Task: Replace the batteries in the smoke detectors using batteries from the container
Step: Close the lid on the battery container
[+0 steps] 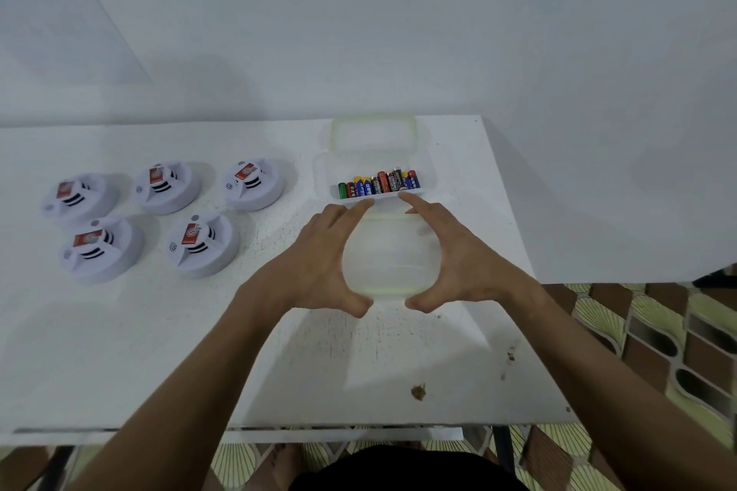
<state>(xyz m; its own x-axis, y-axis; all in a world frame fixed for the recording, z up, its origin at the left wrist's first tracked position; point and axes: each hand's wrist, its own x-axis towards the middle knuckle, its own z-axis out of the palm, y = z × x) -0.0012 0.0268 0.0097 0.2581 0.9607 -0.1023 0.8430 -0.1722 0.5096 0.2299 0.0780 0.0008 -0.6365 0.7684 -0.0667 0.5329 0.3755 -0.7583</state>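
Several white round smoke detectors (175, 221) with red labels sit in two rows on the left of the white table (119, 351). A clear plastic container (325, 167) stands at the back right and holds a row of several coloured batteries (379, 184). Just in front of it is a clear plastic lid (393, 257) with a greenish rim. My left hand (319, 263) grips its left side and my right hand (464, 259) grips its right side. Both thumbs are at its near edge, and both forefingers reach its far edge next to the batteries.
Another greenish-rimmed clear plastic piece (375, 132) lies behind the container, against the white wall. The table's right edge (530, 251) drops to a patterned tile floor (658, 331). A brown stain (418, 391) marks the table near its front edge.
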